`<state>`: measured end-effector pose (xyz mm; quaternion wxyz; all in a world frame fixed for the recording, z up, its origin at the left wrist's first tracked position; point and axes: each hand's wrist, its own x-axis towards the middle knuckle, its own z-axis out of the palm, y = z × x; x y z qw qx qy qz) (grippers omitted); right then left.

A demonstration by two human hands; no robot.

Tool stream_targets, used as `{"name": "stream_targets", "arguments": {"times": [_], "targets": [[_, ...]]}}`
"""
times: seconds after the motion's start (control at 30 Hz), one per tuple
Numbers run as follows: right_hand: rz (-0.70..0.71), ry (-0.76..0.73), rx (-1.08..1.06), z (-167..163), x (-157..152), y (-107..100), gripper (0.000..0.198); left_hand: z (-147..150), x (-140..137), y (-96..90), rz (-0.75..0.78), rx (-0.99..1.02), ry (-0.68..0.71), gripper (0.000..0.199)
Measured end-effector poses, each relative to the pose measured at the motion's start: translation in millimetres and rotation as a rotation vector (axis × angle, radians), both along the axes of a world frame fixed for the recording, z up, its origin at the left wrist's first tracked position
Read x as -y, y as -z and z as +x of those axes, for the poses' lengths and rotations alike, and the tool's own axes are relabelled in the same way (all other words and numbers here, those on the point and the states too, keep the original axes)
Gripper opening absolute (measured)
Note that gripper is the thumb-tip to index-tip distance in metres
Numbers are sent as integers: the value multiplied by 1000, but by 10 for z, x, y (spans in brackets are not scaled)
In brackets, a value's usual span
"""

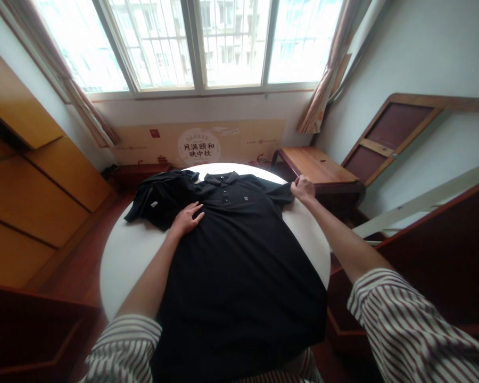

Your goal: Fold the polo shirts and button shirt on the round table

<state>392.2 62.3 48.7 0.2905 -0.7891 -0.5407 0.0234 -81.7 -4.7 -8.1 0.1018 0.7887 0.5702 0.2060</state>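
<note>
A black polo shirt (247,255) lies front side up on a round white table (120,260), its collar at the far end and its hem hanging over the near edge. My left hand (187,217) rests flat on the shirt's left side, fingers spread. At the end of the right sleeve, my right hand (303,188) pinches the cuff. Left of the collar sits a bunched black garment (157,199) with a small white tag; it covers the area of the polo's left sleeve.
A wooden side table (317,164) stands beyond the table on the right, near a folded wooden frame (391,127) against the wall. Wooden cabinets (43,186) are on the left. Barred windows (195,42) and a printed banner (199,142) lie ahead.
</note>
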Motion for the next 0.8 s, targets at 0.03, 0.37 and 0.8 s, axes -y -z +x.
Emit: {"name": "stream_targets", "arguments": {"times": [0.03, 0.37, 0.8], "targets": [[14, -63, 78, -88, -1, -34, 29, 0, -1, 3, 1, -1, 1, 55], [-227, -629, 271, -1329, -360, 119, 57, 2, 23, 1, 4, -16, -2, 53], [-426, -606, 390, -1364, -1, 80, 57, 20, 40, -19, 22, -19, 8, 52]]}}
